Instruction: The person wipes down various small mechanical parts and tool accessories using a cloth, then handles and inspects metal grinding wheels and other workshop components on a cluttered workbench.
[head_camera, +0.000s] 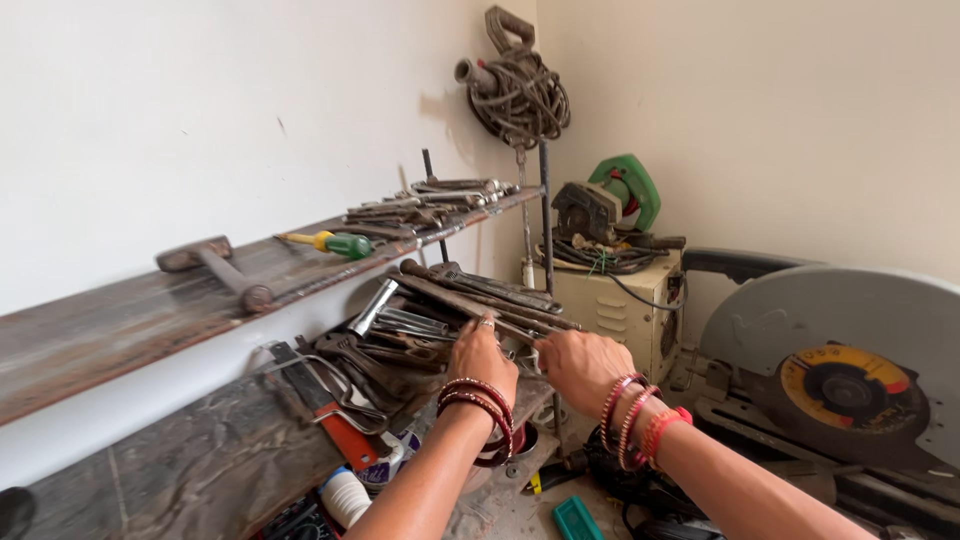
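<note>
White-walled workshop corner, two rusty shelves. Hammer (215, 268) and screwdriver (335, 243) are laid on upper shelf (120, 320). Spanner pile (440, 315) on lower shelf (200, 460) is being sorted: left hand (482, 358) rests on it, fingers spread; right hand (580, 368) curled at its edge, grip cannot be told. Chop saw (840, 370) far right. One firm single-spanner grasp looks needed.

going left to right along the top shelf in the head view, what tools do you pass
hammer → green and yellow screwdriver → row of wrenches → coiled cable on the shelf post
</note>
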